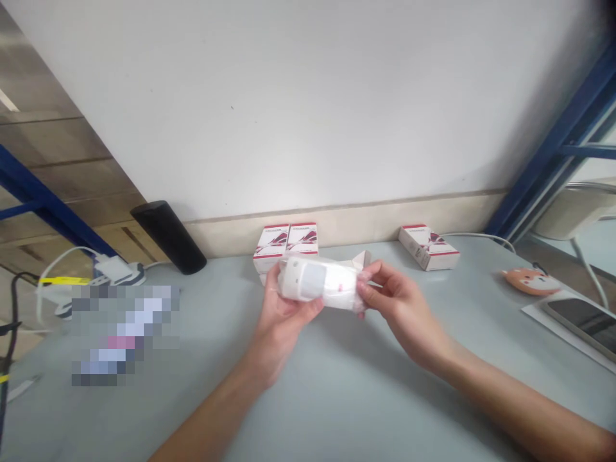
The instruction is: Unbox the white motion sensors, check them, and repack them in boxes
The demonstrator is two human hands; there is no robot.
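Both of my hands hold a white device (314,282) in clear plastic wrap above the table. It has a pale grey panel on its front and looks like a motion sensor, lying nearly level. My left hand (283,314) grips its left end, thumb along the lower edge. At the other end, the fingers of my right hand (385,289) pinch the wrap. Just behind the device, an open white flap (360,259) shows, probably of a box; the rest of it is hidden.
Two red-and-white boxes (285,242) stand side by side by the wall, another box (428,248) to the right. A black cylinder (168,236) leans at the back left. White chargers with cables (115,268) lie left. An orange animal-shaped item (529,281) and a phone (584,322) lie right.
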